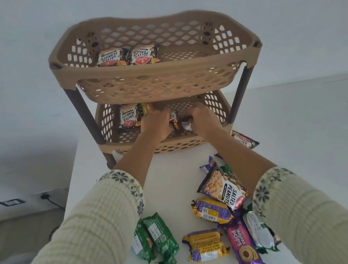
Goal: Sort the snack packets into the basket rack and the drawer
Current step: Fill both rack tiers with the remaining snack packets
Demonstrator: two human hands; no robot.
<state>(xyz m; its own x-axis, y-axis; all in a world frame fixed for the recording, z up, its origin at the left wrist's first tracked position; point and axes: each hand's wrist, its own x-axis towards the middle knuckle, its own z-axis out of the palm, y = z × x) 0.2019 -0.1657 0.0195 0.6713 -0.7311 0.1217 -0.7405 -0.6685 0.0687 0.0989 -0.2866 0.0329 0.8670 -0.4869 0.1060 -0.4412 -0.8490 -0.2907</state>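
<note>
Left hand is curling round a dark packet in the lower tier of the rack. Right hand is bunching beside a silver packet, grip unclear. Three peanut packs are sitting racked; many loose packets are waiting on the table.

Left hand and right hand in basket rack lower tier, snack packets scattered on table

Top basket, perhaps tight, above lower basket.
</note>
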